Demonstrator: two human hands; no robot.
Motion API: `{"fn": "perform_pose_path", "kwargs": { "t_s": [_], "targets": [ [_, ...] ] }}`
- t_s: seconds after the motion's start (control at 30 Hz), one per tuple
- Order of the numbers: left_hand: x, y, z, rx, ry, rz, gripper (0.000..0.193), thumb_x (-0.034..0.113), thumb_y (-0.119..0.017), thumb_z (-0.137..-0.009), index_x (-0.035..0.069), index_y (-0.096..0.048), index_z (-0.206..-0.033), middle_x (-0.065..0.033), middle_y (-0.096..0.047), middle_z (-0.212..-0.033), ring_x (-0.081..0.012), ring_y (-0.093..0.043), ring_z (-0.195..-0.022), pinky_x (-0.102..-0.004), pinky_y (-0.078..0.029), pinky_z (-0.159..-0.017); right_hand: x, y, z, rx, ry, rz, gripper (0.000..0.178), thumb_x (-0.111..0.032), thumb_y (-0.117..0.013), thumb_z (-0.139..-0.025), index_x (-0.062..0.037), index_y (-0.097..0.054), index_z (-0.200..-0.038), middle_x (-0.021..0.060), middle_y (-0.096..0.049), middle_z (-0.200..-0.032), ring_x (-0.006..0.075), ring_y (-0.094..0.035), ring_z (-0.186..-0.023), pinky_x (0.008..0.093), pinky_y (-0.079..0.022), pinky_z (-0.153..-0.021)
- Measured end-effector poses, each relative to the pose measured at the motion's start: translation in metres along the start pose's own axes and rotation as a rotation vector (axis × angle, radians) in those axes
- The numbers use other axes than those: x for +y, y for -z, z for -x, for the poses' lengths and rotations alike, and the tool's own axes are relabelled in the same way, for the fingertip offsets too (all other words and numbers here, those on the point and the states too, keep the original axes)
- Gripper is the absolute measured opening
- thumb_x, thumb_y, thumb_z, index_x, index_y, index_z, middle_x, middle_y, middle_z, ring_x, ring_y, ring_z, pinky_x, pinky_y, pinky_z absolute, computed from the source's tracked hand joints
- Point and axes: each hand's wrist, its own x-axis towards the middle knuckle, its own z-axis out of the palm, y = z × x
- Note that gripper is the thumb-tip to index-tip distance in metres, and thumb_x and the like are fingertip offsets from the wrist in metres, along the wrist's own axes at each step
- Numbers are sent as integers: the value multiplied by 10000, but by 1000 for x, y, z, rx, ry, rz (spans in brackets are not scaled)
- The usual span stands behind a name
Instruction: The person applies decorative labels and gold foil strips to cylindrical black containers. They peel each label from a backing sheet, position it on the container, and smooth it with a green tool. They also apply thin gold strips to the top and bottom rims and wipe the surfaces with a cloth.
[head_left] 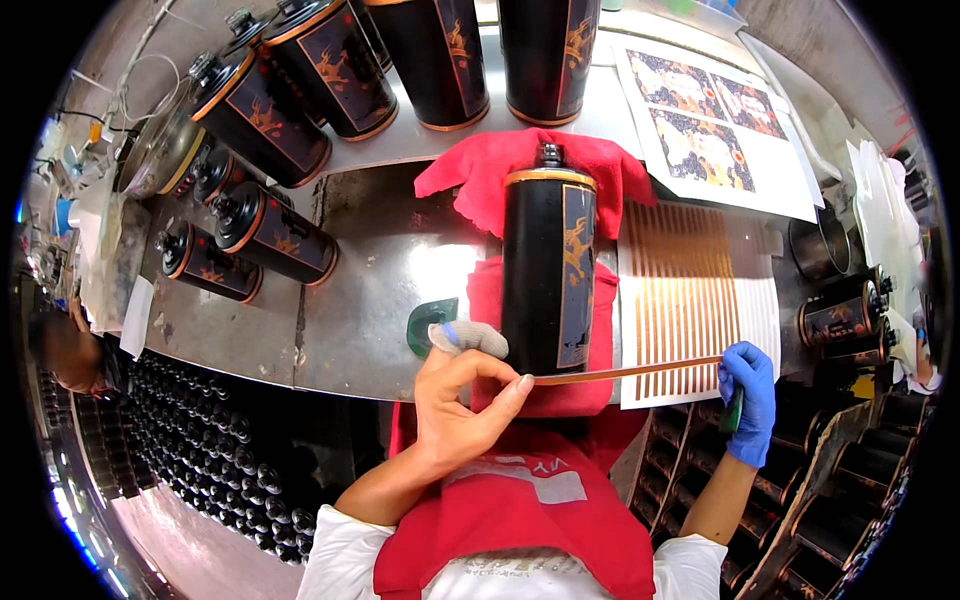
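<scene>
A black bottle point(530, 270) with an orange shoulder band and a decorated side panel lies on red cloths point(486, 310), its cap pointing away from me. Just by its near end, my left hand point(455, 405) pinches one end of a thin gold-brown strip point(630, 371) between thumb and finger; a grey cover sits on one of its fingers. The strip stretches to the right. Its other end is in my blue-gloved right hand point(752, 395), which also has a dark green flat piece point(733, 412) in it. Below that hand's strip lies a white sheet with rows of gold-brown strips point(685, 290).
A green translucent flat piece point(424, 328) rests on the metal table point(380, 260) beside my left hand. Several black bottles point(435, 65) stand at the back and left. A printed sheet point(690, 120) and a dark round container point(820, 245) are at right. Racks of bottles point(215, 440) flank me below.
</scene>
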Motion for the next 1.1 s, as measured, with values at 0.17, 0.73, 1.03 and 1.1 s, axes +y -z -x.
{"fn": "perform_pose_path", "kwargs": {
  "t_s": [0.17, 0.73, 1.03, 1.1],
  "targets": [
    [-2, -2, -2, 6, 1, -37, 127, 56, -740, -705, 50, -616, -734, -69, -562, -863, -179, -508, -834, -282, -397, -739, 7, 4, -6, 14, 1, 35, 116, -96, -621, -807, -29, -571, -727, 41, -555, -607, 49, -417, -398, 170, -299, -362],
    [-17, -8, -4, -55, 239, 433, 500, 68, -757, -733, 45, -438, -1117, -53, -450, -1104, -145, -478, -1014, -305, -385, -891, 9, 8, -16, -3, -36, 139, 98, -91, -633, -800, -25, -588, -742, 30, -565, -618, 49, -452, -441, 173, -330, -402],
    [-29, 3, -7, -122, 340, 667, 468, 48, -738, -747, 50, -456, -1119, -61, -474, -1119, -155, -485, -1032, -321, -402, -911, 16, 6, -22, -18, 20, 252, 105, -105, -674, -776, -14, -624, -764, 17, -578, -654, 58, -504, -556, 193, -386, -510],
    [-31, 4, -4, -53, 334, 670, 525, 79, -732, -766, 39, -446, -1205, -109, -458, -1215, -206, -451, -1127, -331, -372, -972, 13, 3, -20, 0, 31, 285, 106, -106, -675, -777, -13, -627, -762, 15, -580, -659, 62, -514, -575, 197, -394, -524]
  ]
}}
